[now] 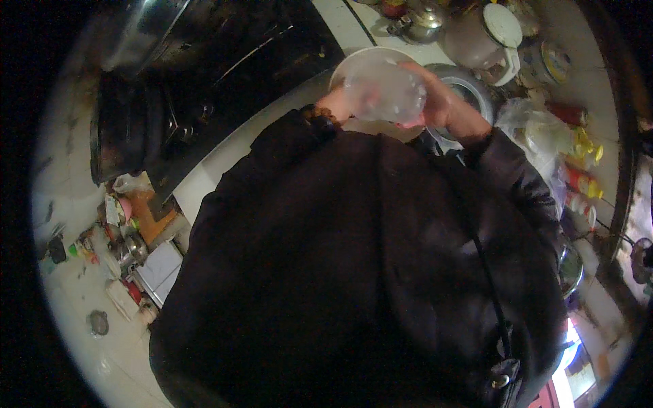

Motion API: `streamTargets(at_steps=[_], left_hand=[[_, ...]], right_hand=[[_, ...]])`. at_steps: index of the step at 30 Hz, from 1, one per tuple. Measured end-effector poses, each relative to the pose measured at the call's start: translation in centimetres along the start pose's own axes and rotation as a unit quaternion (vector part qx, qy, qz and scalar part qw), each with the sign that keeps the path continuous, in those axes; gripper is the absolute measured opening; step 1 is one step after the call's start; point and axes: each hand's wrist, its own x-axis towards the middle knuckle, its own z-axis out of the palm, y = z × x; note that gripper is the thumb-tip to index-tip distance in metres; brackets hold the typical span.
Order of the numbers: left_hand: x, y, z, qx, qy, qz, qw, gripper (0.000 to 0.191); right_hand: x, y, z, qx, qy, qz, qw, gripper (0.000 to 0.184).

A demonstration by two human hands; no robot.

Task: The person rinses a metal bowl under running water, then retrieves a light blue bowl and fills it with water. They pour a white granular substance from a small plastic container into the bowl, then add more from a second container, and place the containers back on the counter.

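Both my hands are around a translucent whitish plastic thing (385,92), a bag or a thin container; which of these I cannot tell. My right hand (444,102) grips its right side, with the fingers along the edge. From the left comes my left hand (339,102), with a brown beaded bracelet (324,116) at the wrist; its fingers show only blurrily through the plastic. A pale round bowl (349,58) sits under and behind the plastic, its rim showing at the top. Just right of it, partly hidden by my right hand, is a round metal pot (467,84).
A black stove (265,66) fills the upper left, with a dark pot (120,132) on it. Along the right stand a metal kettle (423,23), a lidded plastic jug (479,41), a clear plastic bag (535,132) and several packets. An orange board (153,217) lies at the left.
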Motion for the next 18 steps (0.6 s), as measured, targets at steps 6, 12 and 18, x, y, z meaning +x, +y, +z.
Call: streamTargets(at_steps=[6, 12, 18], left_hand=[[0.5, -1.0, -0.5, 0.017, -0.008, -0.014, 1.000, 0.023], [0.7, -3.6, -0.9, 0.030, -0.012, -0.026, 0.999, 0.020], [1.5, 0.7, 0.2, -0.002, -0.019, 0.021, 1.000, 0.018]], right_hand=[[0.7, -0.6, 0.6, 0.017, -0.021, 0.008, 1.000, 0.060], [-0.9, 0.2, 0.8, -0.025, -0.022, -0.097, 0.995, 0.054], [0.2, -0.2, -0.4, -0.022, -0.026, -0.058, 0.998, 0.057]])
